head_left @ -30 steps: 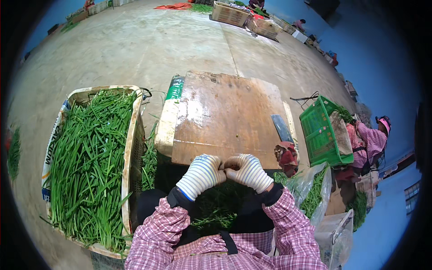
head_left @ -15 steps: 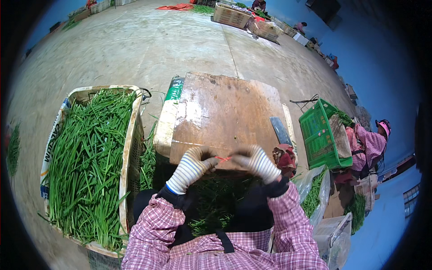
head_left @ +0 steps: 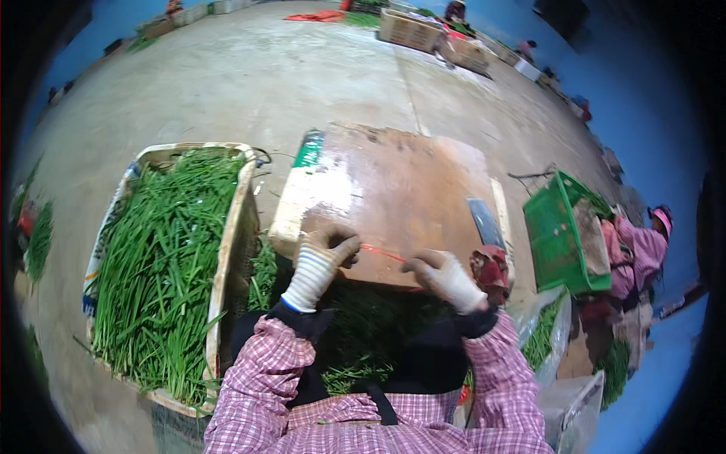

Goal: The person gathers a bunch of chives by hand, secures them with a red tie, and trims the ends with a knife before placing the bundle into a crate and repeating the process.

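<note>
Both my hands wear striped work gloves and hang over the near edge of a wet wooden board (head_left: 401,189). A thin red tie (head_left: 383,252) is stretched between them. My left hand (head_left: 324,261) pinches its left end between thumb and fingers. At the other end, my right hand (head_left: 446,278) grips with its fingertips, slightly blurred. To my left stands a crate (head_left: 227,280) heaped with long green leafy stalks (head_left: 159,280). More loose greens (head_left: 355,376) lie in the shade below the board, by my lap.
A dark flat blade-like piece (head_left: 482,221) and a dark red cloth (head_left: 490,268) lie at the board's right side. Right of it are a green crate (head_left: 563,234), a plastic bag of greens (head_left: 541,337) and a co-worker in pink (head_left: 643,246). Crates (head_left: 412,30) stand far back.
My hands have drawn apart, the right one moving right and slightly down, and the red tie now spans a wider gap. The whole view has shifted a little.
</note>
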Demonstrator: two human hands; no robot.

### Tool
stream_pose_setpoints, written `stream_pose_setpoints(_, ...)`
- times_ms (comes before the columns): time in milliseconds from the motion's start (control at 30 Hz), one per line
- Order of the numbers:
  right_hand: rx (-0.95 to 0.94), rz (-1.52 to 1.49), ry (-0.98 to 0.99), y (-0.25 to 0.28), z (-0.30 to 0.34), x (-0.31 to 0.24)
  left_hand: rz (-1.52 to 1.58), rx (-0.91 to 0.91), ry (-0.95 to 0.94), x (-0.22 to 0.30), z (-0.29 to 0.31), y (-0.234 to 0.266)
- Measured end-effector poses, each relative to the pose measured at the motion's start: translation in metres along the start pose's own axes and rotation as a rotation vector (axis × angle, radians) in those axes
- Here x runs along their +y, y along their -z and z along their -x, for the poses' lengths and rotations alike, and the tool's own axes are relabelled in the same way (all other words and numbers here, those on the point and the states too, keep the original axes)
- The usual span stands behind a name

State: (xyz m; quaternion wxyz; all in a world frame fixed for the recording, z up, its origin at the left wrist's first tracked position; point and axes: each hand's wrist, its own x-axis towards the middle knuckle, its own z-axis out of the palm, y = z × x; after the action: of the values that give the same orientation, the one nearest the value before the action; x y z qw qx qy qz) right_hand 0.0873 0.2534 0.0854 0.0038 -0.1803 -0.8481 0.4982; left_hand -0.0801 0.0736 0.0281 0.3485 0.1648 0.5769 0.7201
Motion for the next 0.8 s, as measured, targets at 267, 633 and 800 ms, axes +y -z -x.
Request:
stream_pose_setpoints(267,0.556,0.698,0.466,0.123,-0.022,0.042,-0.592,0.324,-0.58,0.031,-0.077,-0.025)
stream_pose_setpoints(633,0.412,1.035,0.414,0.074,-0.056,0.074,-0.858,0.204,-0.453,0.03,-0.022,0.027)
stream_pose_setpoints(800,0.279,0.7,0.716,0.006,-0.087,0.007,-0.764,0.347,-0.371,0.085,0.141,0.128)
